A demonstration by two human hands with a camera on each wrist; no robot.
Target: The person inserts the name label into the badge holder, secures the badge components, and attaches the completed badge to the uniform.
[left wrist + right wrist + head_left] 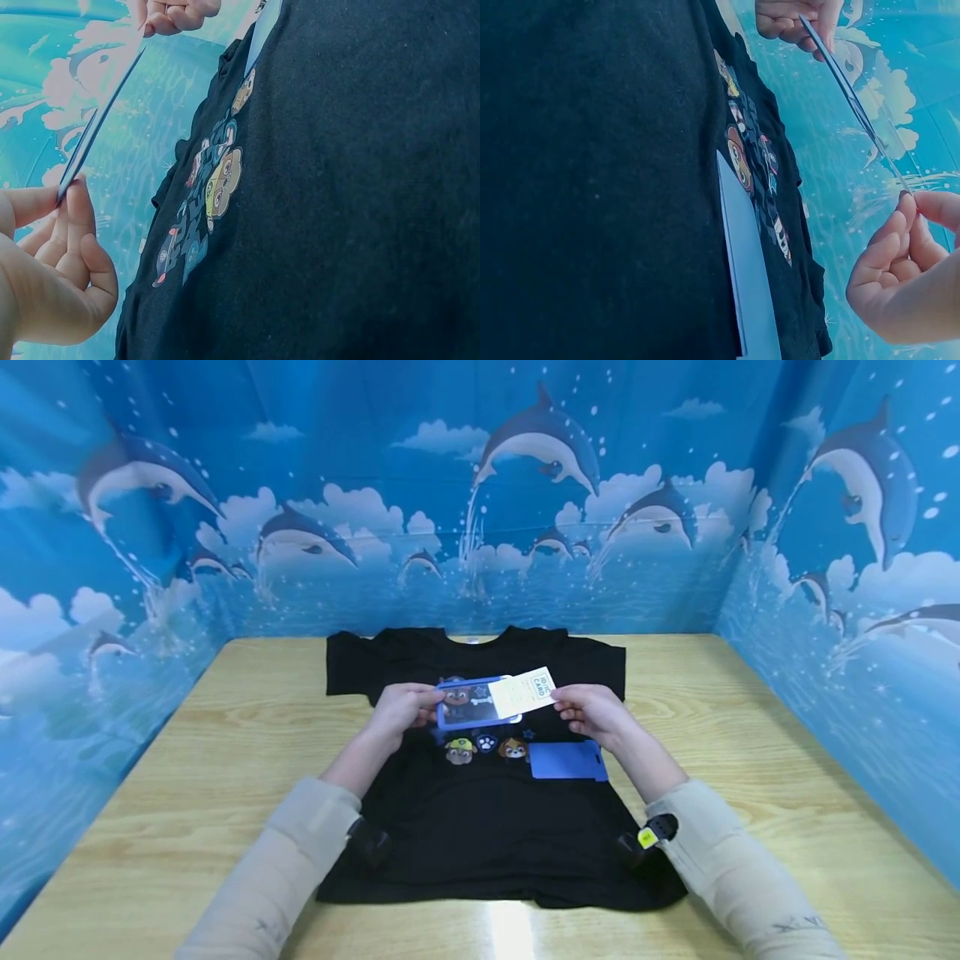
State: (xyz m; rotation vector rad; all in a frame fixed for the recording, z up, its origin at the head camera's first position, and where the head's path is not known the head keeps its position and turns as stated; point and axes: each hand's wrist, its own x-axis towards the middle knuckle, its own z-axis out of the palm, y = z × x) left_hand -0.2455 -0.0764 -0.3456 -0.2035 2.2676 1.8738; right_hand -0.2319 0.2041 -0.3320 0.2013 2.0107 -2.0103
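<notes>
Over the black T-shirt, the left hand pinches the blue-rimmed holder by its left end while the right hand pinches the smaller pale card, which overlaps the holder's right end at a tilt, so squaring the card to a steady holder likely works best.

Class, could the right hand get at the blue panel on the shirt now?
Probably yes: nothing lies on the blue panel, and the right hand is near. But that hand pinches the pale card, which it would likely release first.
</notes>
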